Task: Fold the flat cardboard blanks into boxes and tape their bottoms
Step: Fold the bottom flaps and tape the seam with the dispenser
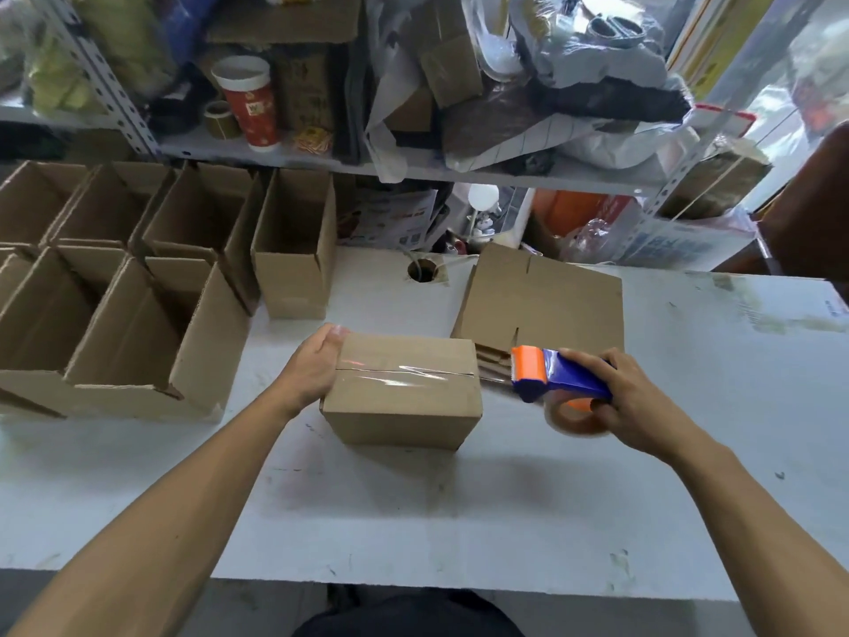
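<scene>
A folded cardboard box stands bottom-up on the white table. A strip of clear tape runs along its centre seam. My left hand presses against the box's left end. My right hand grips a blue and orange tape dispenser just past the box's right edge, with tape stretched from the seam to the dispenser. A stack of flat cardboard blanks lies behind the box, to the right.
Several open, folded boxes crowd the table's left side. A cable hole sits in the table behind the box. Cluttered shelves with a red cup, bags and cartons rise at the back.
</scene>
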